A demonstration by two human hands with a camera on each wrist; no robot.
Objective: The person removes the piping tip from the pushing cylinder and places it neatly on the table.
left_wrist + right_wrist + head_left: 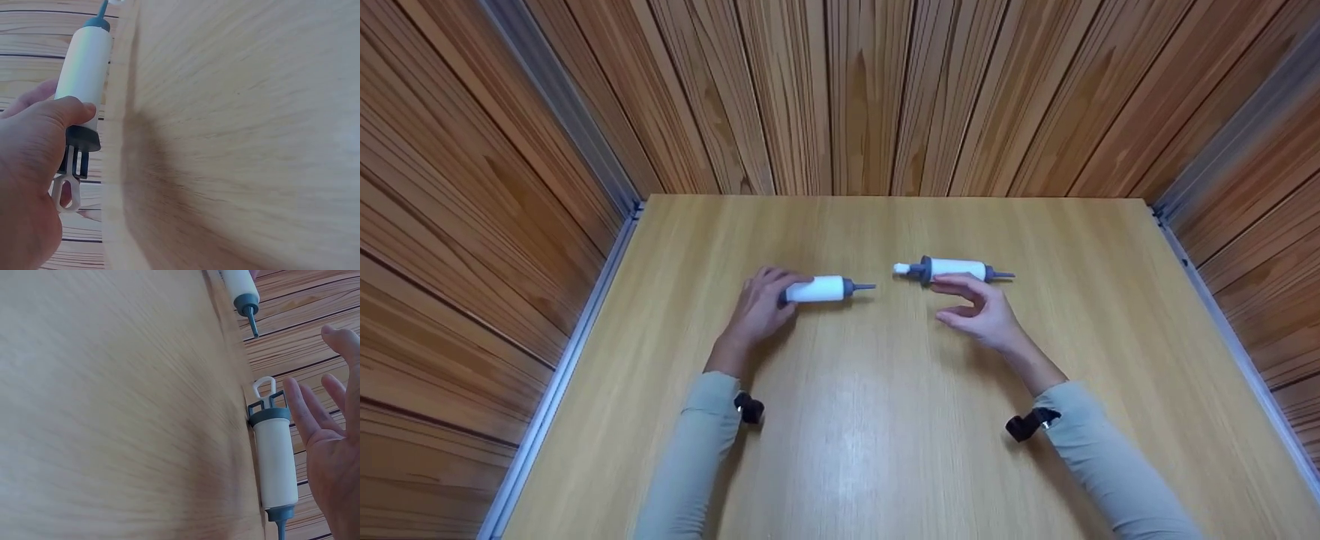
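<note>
My left hand (763, 306) grips a large white syringe (821, 289) around the rear of its barrel, its dark grey nozzle pointing right. In the left wrist view, the thumb presses on the barrel (87, 67) above the dark grey flange, and a white ring handle (67, 194) shows below. A second, similar syringe (960, 268) lies on the table to the right, its ring handle toward the left and nozzle toward the right. My right hand (982, 311) is just in front of it, thumb and fingers apart, nothing between them. The right wrist view shows that syringe (275, 461) beside the fingers (301, 410).
Both syringes are over a light wooden table (840, 420). Wood-plank walls (862, 97) stand behind it and at both sides, with grey metal rails (570, 367) along the side edges. A small black camera (748, 407) sits at the left wrist, another camera (1026, 425) at the right.
</note>
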